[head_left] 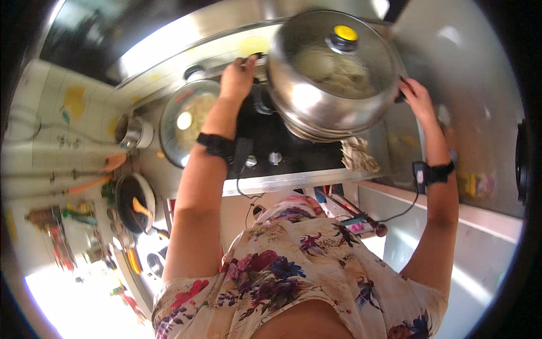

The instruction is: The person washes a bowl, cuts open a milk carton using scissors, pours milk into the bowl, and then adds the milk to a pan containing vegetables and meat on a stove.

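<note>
A large stainless-steel pot (338,112) is up at the cooktop's right side. Its domed glass lid (305,42) has a black knob (344,36) with a yellow top, and pale food (334,72) shows dimly through the glass. My left hand (238,78) grips the dark handle on the pot's left. On the opposite side, the fingers of my right hand (417,96) are closed around the other black handle (400,92). Whether the pot rests on the burner or is held above it, I cannot tell. A crumpled cloth (359,156) lies below its right edge.
Left of the pot, a glass-lidded pan (188,118) stands near my left forearm. Control knobs (275,158) line the black gas cooktop (296,161). Further left are small metal pots (139,132) and a frying pan (127,203) holding a wooden spatula (141,207). A metal panel (478,106) rises at right.
</note>
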